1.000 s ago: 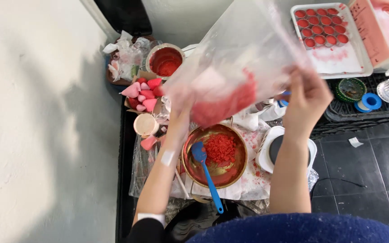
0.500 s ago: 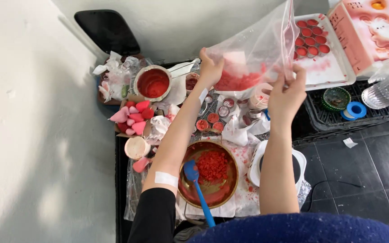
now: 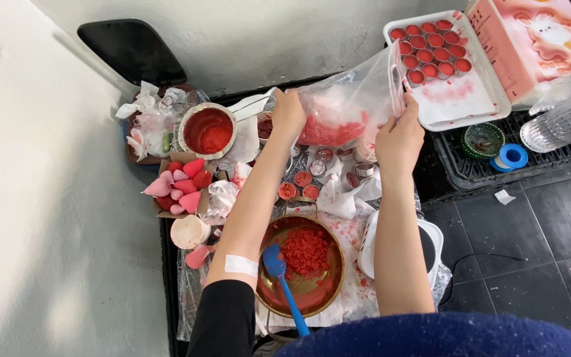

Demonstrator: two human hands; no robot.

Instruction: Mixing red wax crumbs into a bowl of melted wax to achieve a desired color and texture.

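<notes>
**Two hands hold a clear bag of red crumbs over a crowded work mat**

The black floor tiles (image 3: 530, 231) take up the right side, next to a white wall (image 3: 47, 198) on the left. Along the wall runs a mat covered with stained plastic sheet (image 3: 193, 291). At the top right a white tray (image 3: 457, 99) holds rows of small red-filled pots, with a pink box (image 3: 530, 39) touching its right edge. Below them sits a black crate (image 3: 470, 168) carrying a green lid (image 3: 482, 139) and a roll of blue tape (image 3: 513, 156).

The clear plastic bag (image 3: 351, 109) is held up above the middle of the mat, just left of the tray, with a layer of red crumbs lying along its lower edge. The left hand (image 3: 289, 112) is closed on the bag's left side, fingers curled into the plastic. The right hand (image 3: 399, 135) grips the bag's right edge, pinching it between thumb and fingers.

Nearer the person, a brass bowl (image 3: 302, 268) holds a heap of red crumbs, and a blue spatula (image 3: 284, 284) leans in it with its handle pointing toward the person. A white container (image 3: 431, 248) stands just right of the bowl, partly hidden by the right forearm. To the upper left a metal saucepan (image 3: 207, 130) contains red paste. Below it a cardboard box (image 3: 178, 188) holds pink and red sponges. Small round tins (image 3: 302, 178) lie scattered under the bag.
</notes>
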